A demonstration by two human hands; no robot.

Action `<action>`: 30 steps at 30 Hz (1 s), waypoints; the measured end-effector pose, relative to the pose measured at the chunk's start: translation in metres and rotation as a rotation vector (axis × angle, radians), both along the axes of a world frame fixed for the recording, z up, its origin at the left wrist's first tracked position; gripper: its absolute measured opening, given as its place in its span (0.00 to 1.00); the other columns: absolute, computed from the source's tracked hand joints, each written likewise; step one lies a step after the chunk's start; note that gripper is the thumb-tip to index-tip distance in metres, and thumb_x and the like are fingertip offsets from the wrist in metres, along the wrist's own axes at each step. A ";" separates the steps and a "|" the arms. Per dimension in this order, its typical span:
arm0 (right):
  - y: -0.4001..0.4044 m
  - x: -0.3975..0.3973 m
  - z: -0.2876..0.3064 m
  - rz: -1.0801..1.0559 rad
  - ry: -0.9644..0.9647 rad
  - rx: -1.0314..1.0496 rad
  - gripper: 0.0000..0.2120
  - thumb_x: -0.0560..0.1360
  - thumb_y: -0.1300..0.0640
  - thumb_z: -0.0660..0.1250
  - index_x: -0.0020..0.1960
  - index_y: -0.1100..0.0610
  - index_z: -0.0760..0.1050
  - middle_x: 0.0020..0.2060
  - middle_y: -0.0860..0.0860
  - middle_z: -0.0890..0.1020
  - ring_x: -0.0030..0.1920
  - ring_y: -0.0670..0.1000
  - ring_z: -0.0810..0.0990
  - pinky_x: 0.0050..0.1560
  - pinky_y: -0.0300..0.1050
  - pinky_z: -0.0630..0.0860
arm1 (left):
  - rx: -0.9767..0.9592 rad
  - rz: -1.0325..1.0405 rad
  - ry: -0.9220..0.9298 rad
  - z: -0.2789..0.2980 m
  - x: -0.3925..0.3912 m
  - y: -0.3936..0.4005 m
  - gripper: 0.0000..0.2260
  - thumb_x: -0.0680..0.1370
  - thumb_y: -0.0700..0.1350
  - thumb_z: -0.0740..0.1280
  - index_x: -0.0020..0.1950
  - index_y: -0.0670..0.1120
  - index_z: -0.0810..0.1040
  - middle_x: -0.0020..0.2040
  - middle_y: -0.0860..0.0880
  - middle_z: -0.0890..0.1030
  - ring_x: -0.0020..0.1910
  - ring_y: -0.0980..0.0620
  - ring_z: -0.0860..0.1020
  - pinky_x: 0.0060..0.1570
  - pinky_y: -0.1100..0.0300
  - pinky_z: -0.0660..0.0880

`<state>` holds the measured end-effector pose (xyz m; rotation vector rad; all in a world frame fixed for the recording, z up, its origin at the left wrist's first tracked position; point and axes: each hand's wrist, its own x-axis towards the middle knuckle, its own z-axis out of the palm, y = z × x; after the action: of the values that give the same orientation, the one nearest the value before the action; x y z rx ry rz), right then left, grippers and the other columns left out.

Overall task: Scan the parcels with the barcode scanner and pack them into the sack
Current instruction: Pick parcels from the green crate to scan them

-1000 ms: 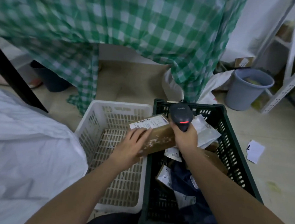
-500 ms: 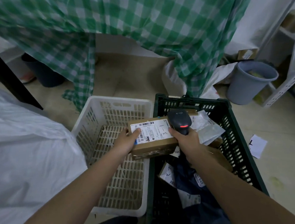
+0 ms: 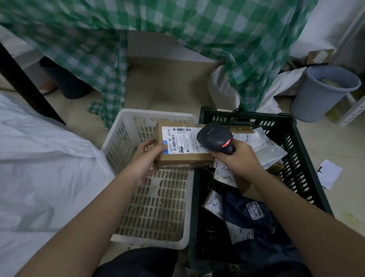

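From the head camera, the left hand [image 3: 145,161] is holding a brown cardboard parcel [image 3: 184,158] by its left end, thumb lying on the top edge of the white label [image 3: 180,141] and the other fingers curling under the box. The parcel is hanging label-up over the gap between the white basket [image 3: 152,206] and the dark green crate [image 3: 296,151], its right end reaching the crate's rim.

The right hand [image 3: 239,161] is gripping the handle of the black barcode scanner [image 3: 215,136], fingers wrapped tight around it. The scanner's head is sitting just above the right part of the label, a red light glowing on its back.

Inside the crate more parcels are lying in a heap: a grey plastic mailer [image 3: 263,147] near the far side, a dark blue bag [image 3: 249,218] with white labels nearer the person, and brown boxes partly hidden below the arm.

A large white sack [image 3: 27,172] is spreading over the floor on the left, just beside the basket. A green checked cloth [image 3: 168,30] is hanging across the top. A grey bucket [image 3: 320,97] is standing on the right, and a slip of white paper [image 3: 329,176] is lying on the floor beside the crate.
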<state>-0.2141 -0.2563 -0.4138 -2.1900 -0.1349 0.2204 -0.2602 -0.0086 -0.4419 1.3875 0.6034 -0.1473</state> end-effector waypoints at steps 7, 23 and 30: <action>-0.005 -0.020 0.034 0.343 -0.088 -0.248 0.09 0.67 0.56 0.75 0.36 0.53 0.75 0.34 0.52 0.80 0.41 0.56 0.81 0.42 0.50 0.76 | 0.155 -0.056 -0.136 0.023 -0.011 0.008 0.38 0.63 0.53 0.78 0.71 0.53 0.69 0.68 0.51 0.74 0.57 0.51 0.80 0.50 0.53 0.79; -0.010 -0.029 0.064 0.349 -0.219 -0.551 0.15 0.70 0.48 0.71 0.32 0.47 0.67 0.28 0.44 0.71 0.35 0.51 0.72 0.34 0.42 0.65 | 0.287 -0.089 -0.184 0.024 -0.013 0.007 0.31 0.73 0.46 0.73 0.74 0.52 0.66 0.69 0.50 0.71 0.56 0.56 0.75 0.60 0.54 0.74; -0.005 -0.029 0.055 0.206 -0.160 -0.188 0.07 0.67 0.55 0.74 0.40 0.57 0.78 0.34 0.54 0.81 0.39 0.54 0.80 0.38 0.48 0.75 | 0.244 -0.011 -0.191 0.040 -0.027 0.017 0.29 0.73 0.45 0.73 0.73 0.52 0.67 0.68 0.52 0.71 0.63 0.50 0.75 0.62 0.51 0.75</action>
<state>-0.2430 -0.2612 -0.3592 -2.3805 -0.4468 0.1792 -0.2870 0.0088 -0.4022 1.6200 0.4653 0.0518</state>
